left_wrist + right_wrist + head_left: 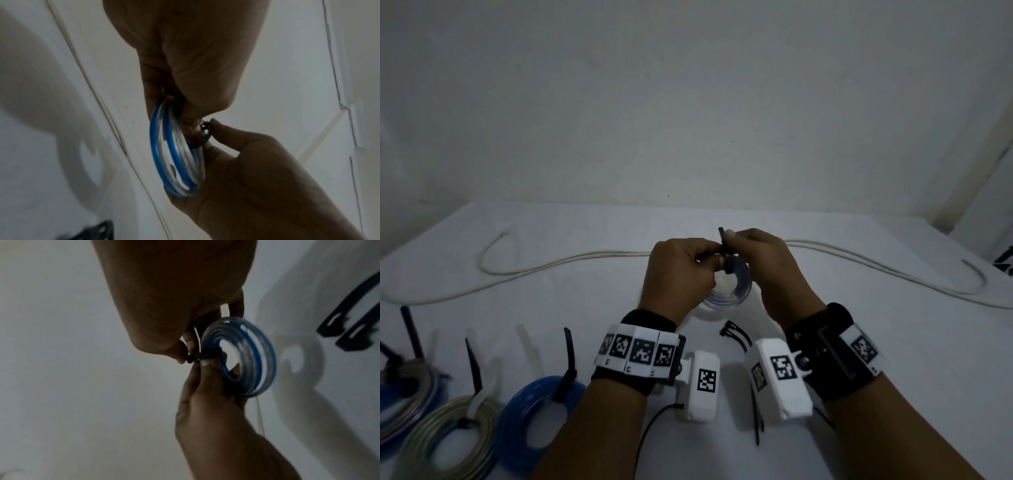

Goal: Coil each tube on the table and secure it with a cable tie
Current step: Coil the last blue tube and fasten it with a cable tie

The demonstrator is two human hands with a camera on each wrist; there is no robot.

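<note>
Above the middle of the white worktop (859,342), both hands hold a small coil of clear and blue tubing (736,291) clear of the surface. The left hand (678,274) has its fingers curled round the coil's near side and pinches a black cable tie (202,138) where it wraps the turns. The right hand (767,270) pinches the tie's free tail between thumb and forefinger, the tail tip (721,233) poking up just past the thumb.

The step in hand looks like cinching the tie. To do it well, the left hand should keep every turn stacked flat and pressed together at the wrap point, so no loop springs out while the band closes. The right hand should draw the tail straight out through the head, in line with the slot rather than sideways, and stop once the turns are snug; too hard a pull could pinch the soft tubing.

Along the near-left edge lie three tied tube coils (541,411). A long white tube (571,263) runs uncoiled across the far side of the worktop, and spare black cable ties (736,335) lie near the front edge between the wrists.
</note>
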